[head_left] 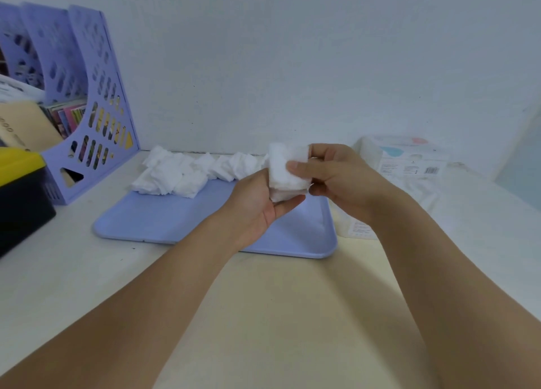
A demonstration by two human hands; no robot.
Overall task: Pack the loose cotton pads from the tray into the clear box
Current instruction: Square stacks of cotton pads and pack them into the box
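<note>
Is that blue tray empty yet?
No. The tray holds loose cotton pads along its far edge; its near part is bare.

The pale table (pixel 263 315) holds a blue tray (pixel 164 218) near the middle. At ten o'clock stands a purple file rack (pixel 96 116), with a black and yellow box (pixel 20 195) beside it. At two o'clock sits a clear box (pixel 409 160).

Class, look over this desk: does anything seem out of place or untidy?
Yes. The loose cotton pads lie crumpled in an uneven heap along the far edge of the tray, some spilling over its rim.
</note>
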